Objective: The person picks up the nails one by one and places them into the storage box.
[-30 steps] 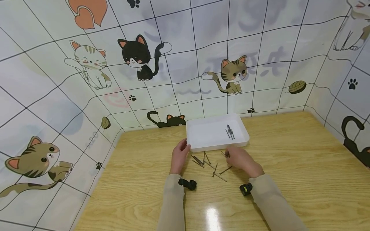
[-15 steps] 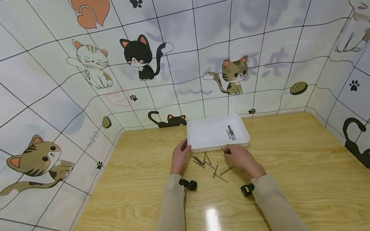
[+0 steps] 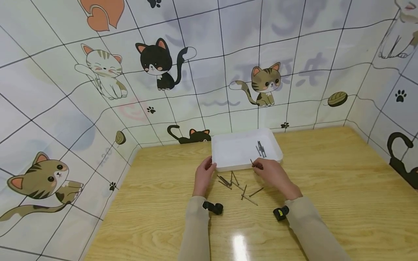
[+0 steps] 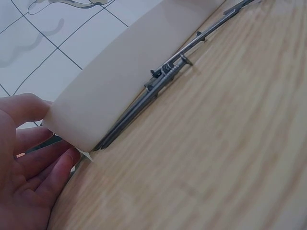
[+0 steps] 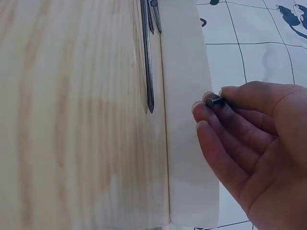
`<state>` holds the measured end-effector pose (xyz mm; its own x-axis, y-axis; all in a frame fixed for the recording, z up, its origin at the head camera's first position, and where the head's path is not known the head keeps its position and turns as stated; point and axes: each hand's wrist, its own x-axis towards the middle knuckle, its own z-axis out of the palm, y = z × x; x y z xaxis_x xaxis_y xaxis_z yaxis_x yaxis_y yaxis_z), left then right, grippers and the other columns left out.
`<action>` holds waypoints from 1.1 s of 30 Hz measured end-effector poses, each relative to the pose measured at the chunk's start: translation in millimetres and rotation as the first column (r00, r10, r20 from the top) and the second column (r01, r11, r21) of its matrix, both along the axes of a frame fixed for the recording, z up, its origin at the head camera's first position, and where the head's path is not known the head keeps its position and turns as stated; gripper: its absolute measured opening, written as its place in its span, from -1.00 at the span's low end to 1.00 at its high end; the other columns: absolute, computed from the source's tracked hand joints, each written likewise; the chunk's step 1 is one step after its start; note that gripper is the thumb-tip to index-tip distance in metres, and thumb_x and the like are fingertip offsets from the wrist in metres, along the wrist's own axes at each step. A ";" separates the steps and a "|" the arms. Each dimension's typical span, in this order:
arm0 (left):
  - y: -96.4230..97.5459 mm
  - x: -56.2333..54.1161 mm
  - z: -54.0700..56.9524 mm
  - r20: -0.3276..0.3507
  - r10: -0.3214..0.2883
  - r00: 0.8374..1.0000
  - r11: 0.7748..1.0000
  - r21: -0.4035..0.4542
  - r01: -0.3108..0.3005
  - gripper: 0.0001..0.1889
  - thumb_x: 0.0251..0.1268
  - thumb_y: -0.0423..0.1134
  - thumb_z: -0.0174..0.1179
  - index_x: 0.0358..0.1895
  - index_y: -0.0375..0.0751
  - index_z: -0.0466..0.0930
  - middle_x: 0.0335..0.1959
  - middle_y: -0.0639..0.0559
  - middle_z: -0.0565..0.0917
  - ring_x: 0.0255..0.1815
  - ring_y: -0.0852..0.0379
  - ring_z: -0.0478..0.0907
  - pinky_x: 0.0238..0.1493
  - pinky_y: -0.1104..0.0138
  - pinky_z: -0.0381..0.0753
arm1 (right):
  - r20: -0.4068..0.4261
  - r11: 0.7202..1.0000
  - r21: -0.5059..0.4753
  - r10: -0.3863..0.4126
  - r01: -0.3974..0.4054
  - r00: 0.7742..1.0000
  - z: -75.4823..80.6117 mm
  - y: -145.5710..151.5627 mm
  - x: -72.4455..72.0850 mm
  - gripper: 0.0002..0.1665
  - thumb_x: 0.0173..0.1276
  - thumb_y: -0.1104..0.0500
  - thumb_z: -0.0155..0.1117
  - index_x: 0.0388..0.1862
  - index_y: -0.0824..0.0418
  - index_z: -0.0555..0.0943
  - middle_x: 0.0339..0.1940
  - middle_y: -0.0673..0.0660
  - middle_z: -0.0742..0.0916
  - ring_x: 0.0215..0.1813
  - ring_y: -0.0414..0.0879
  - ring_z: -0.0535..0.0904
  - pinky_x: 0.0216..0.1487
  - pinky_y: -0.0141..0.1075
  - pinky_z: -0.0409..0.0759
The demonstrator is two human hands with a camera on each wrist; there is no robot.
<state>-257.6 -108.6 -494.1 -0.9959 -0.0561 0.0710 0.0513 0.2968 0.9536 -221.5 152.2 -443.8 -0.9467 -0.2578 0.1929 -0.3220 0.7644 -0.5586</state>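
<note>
Bright, even light fills the head view, leaving a white glare patch on the table [image 3: 240,226] close by the person. Both wrist views look dimmer and hazy, the left one softly blurring the nails [image 4: 134,111] and wood grain.

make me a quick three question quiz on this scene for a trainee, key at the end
1. What does the right grip pinch?
2. Which corner of the white tray is the left grip at? a) far right b) near left c) near right
3. True or false: every nail in view lies inside the tray.

Key: 1. A nail. 2. b. 3. False; several loose nails lie on the table in front of it.
</note>
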 end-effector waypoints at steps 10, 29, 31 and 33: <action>-4.1 -0.2 0.3 0.008 0.005 1.000 1.000 0.002 -0.005 -0.54 0.24 -0.05 0.08 0.22 0.04 0.36 0.10 0.10 0.47 0.06 0.15 0.39 0.05 0.19 0.37 | -0.010 0.998 -0.057 -0.010 0.009 1.000 -1.6 -1.4 -3.9 -0.74 0.24 0.15 0.19 -0.12 0.23 0.59 -0.30 0.08 0.67 -0.26 -0.05 0.58 -0.24 -0.14 0.51; 4.2 -6.9 2.4 -0.007 0.009 1.000 1.000 -0.002 -0.009 -0.55 0.22 -0.03 0.09 0.20 0.08 0.38 0.08 0.16 0.49 0.02 0.22 0.41 0.02 0.26 0.40 | 0.006 0.926 -0.330 -0.194 0.185 0.981 19.7 32.5 -32.9 -0.44 0.32 0.18 0.08 0.30 0.14 0.27 -0.19 0.21 0.62 -0.21 0.04 0.56 -0.33 -0.17 0.48; 2.9 -5.8 1.4 -0.007 0.005 1.000 1.000 -0.002 -0.005 -0.54 0.23 -0.04 0.09 0.21 0.05 0.37 0.09 0.13 0.48 0.02 0.20 0.41 0.02 0.26 0.40 | 0.024 0.922 -0.327 -0.210 0.206 0.977 20.9 35.0 -41.7 -0.44 0.32 0.18 0.07 0.30 0.15 0.27 -0.17 0.22 0.62 -0.19 0.06 0.55 -0.34 -0.17 0.46; 1.3 -4.2 0.0 -0.008 0.003 1.000 1.000 -0.002 -0.003 -0.53 0.23 -0.05 0.09 0.22 0.02 0.37 0.09 0.10 0.48 0.02 0.19 0.41 0.02 0.25 0.40 | 0.051 0.927 -0.312 -0.205 0.210 0.978 21.4 35.3 -49.8 -0.44 0.32 0.18 0.06 0.30 0.17 0.27 -0.14 0.24 0.60 -0.16 0.08 0.54 -0.33 -0.16 0.45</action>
<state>-261.8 -107.3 -494.1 -0.9951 -0.0588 0.0790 0.0580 0.2984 0.9527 -271.3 187.5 -422.4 -0.9764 0.0156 0.2155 -0.1637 0.5977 -0.7848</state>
